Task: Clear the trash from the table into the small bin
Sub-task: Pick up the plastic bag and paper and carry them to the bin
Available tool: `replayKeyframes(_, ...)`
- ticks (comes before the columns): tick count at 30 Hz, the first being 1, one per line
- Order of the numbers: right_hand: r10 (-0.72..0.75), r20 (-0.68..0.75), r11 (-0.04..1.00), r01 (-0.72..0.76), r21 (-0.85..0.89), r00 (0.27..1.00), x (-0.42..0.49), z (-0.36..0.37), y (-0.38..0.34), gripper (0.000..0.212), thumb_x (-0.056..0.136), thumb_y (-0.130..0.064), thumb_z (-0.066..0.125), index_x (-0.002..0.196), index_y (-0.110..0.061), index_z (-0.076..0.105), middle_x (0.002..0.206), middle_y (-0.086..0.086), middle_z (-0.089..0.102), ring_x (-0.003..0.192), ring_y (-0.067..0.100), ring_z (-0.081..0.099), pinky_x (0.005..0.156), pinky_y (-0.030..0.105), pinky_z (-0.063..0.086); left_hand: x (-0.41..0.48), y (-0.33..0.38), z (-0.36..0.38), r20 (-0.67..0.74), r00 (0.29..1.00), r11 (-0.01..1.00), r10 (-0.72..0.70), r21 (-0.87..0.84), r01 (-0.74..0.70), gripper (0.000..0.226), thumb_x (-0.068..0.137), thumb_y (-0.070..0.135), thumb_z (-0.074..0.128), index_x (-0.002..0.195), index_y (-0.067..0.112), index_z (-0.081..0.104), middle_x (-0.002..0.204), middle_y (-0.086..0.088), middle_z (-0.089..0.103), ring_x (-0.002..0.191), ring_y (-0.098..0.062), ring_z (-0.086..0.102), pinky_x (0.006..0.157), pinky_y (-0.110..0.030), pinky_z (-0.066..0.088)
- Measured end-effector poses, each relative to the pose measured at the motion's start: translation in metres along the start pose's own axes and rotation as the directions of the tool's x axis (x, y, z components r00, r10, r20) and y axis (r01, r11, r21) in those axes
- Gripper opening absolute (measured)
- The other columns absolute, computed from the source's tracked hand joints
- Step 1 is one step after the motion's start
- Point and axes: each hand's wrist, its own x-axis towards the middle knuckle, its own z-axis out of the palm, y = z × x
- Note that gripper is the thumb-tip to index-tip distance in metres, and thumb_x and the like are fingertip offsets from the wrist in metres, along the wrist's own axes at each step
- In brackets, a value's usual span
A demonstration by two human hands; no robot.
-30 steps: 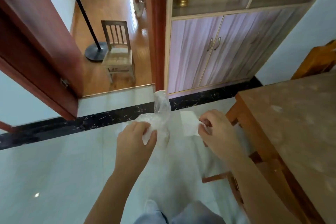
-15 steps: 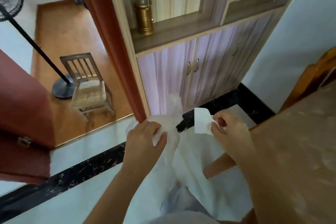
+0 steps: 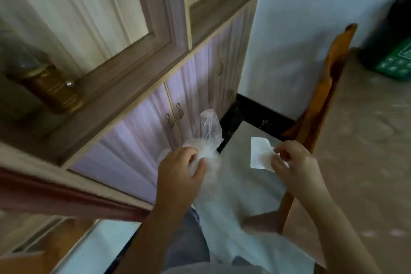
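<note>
Right now both hands are busy. The left hand [image 3: 180,169] is closed around a scrunched-up clear plastic bag [image 3: 208,138], with a twisted bit of the bag poking up above the fist. The right hand [image 3: 289,160] pinches a small white paper [image 3: 259,152] between thumb and fingers, and most of the paper sticks out to the side.

What could go wrong? The paper is only held by one edge, so I think it could slip out and float down to the floor [image 3: 235,140]. The bag is slippery and puffy, so it might spring open or slide loose if the fist goes soft. Both hands are full too, so lifting a lid would be tricky.

On the right is the bench [image 3: 367,151], pale brown with light smudges. No trash shows on the part we can see. At its far corner sits a dark bin [image 3: 391,35] with a green label, partly cut off and well apart from the hands. It may be the small bin, but I cannot be sure.

A wooden chair [image 3: 320,95] stands between the hands and the bench. A tall cupboard [image 3: 178,95] with purple-ish doors fills the left side, and a gold jar [image 3: 46,82] sits on its shelf. The picture is a bit blurry.
</note>
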Motion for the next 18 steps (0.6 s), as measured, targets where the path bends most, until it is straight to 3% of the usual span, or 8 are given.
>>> replayKeyframes(6, 0.059, -0.159, 0.998, -0.061, -0.008, 0.986, 0.098, 0.013, -0.040, 0.009, 0.077, -0.005, 0.063, 0.084, -0.009, 0.060, 0.079, 0.003, 0.054, 0.070, 0.019, 0.051, 0.056, 0.023, 0.042, 0.126, -0.024, 0.015, 0.095, 0.974, 0.976, 0.204, -0.091, -0.196, 0.019, 0.076, 0.019, 0.065, 0.077, 0.001, 0.063, 0.069, -0.012, 0.062, 0.065, -0.029, 0.057, 0.063, -0.044, 0.051)
replayKeyframes(8, 0.106, -0.217, 0.994, -0.109, 0.000, 0.970, 0.123, 0.012, -0.042, 0.009, 0.077, -0.005, 0.062, 0.083, -0.010, 0.059, 0.078, 0.004, 0.055, 0.069, 0.019, 0.051, 0.056, 0.020, 0.038, 0.165, -0.026, 0.023, 0.121, 0.960, 0.964, 0.252, -0.112, -0.239, 0.019, 0.076, 0.020, 0.065, 0.079, 0.001, 0.063, 0.072, -0.012, 0.064, 0.067, -0.030, 0.058, 0.064, -0.045, 0.051)
replayKeyframes(13, 0.287, -0.295, 0.953, -0.304, -0.010, 0.911, 0.150, 0.004, -0.016, 0.011, 0.076, -0.004, 0.064, 0.082, -0.012, 0.059, 0.077, 0.001, 0.054, 0.070, 0.020, 0.051, 0.054, 0.018, 0.035, 0.236, -0.016, 0.059, 0.180, 0.911, 0.923, 0.372, -0.181, -0.341, 0.015, 0.074, 0.010, 0.073, 0.079, 0.001, 0.063, 0.072, -0.012, 0.064, 0.066, -0.027, 0.059, 0.061, -0.044, 0.051)
replayKeyframes(18, 0.374, -0.379, 0.918, -0.395, 0.026, 0.846, 0.188, -0.006, 0.018, 0.012, 0.075, -0.003, 0.064, 0.081, -0.012, 0.059, 0.073, 0.000, 0.052, 0.069, 0.021, 0.050, 0.054, 0.020, 0.035, 0.288, 0.005, 0.111, 0.242, 0.850, 0.876, 0.468, -0.250, -0.411, 0.014, 0.073, 0.010, 0.075, 0.078, 0.003, 0.063, 0.072, -0.008, 0.065, 0.066, -0.023, 0.060, 0.066, -0.048, 0.051)
